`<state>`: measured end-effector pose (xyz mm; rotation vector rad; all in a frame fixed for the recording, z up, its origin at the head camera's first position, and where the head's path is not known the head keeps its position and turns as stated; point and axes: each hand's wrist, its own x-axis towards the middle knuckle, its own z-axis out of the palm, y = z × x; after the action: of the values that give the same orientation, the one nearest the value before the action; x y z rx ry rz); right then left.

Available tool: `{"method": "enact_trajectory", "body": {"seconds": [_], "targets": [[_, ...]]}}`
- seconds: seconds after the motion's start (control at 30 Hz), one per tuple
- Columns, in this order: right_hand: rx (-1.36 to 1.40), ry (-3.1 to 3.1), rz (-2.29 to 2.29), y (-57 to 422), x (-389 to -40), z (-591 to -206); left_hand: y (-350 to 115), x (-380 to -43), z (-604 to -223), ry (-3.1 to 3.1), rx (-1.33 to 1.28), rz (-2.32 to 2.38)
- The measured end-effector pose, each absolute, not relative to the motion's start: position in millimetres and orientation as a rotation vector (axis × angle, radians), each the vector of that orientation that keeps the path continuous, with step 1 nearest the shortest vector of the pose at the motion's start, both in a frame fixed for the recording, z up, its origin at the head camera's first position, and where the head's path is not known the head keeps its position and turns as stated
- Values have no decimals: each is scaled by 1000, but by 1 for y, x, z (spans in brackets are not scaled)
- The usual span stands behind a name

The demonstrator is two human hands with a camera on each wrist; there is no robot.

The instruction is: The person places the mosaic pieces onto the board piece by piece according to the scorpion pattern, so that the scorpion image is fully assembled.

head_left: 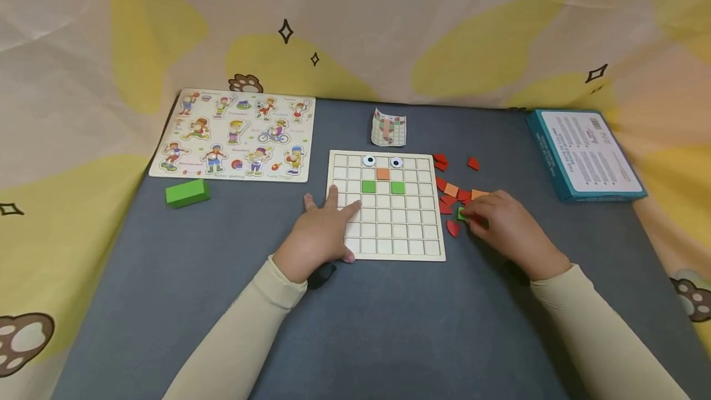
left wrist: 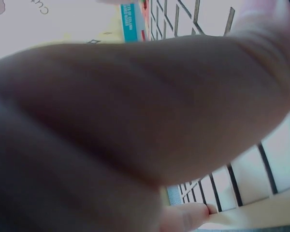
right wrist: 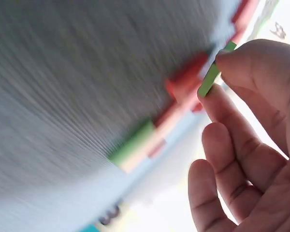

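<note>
A white grid board (head_left: 408,232) lies on the table, bearing two eye pieces (head_left: 369,161), one orange tile (head_left: 382,173) and two green tiles (head_left: 369,186). My left hand (head_left: 319,232) rests with spread fingers on the board's left side, thumb at the near edge. In the left wrist view a fingertip (left wrist: 186,216) touches the board's rim. To the board's right, my right hand (head_left: 508,230) pinches a small green tile (right wrist: 212,75) between thumb and forefinger. Its other fingers are loosely bent. Red and orange pieces (head_left: 446,208) lie close beside that hand.
A small printed pattern card (head_left: 389,128) stands behind the board. At the left lie a picture puzzle board (head_left: 219,152) and a green block (head_left: 187,193). A teal box (head_left: 589,153) is at the back right. A patterned cloth (head_left: 355,29) hangs behind the grey table (head_left: 378,332).
</note>
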<state>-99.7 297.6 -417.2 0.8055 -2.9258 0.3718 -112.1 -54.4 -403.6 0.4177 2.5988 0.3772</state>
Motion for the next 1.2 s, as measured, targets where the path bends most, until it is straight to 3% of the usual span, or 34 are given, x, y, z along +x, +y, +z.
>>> {"method": "enact_trajectory", "body": {"seconds": [0.17, 0.5, 1.2], "targets": [[805, -2916, 425, 268, -116, -399, -55, -113, -405, 2597, 417, 377], [1117, -2935, 408, 186, -146, -402, -55, -113, -404, 2605, 427, 356], [1134, -2843, 302, 171, -150, -417, -54, -113, -406, 2609, 425, 333]]}}
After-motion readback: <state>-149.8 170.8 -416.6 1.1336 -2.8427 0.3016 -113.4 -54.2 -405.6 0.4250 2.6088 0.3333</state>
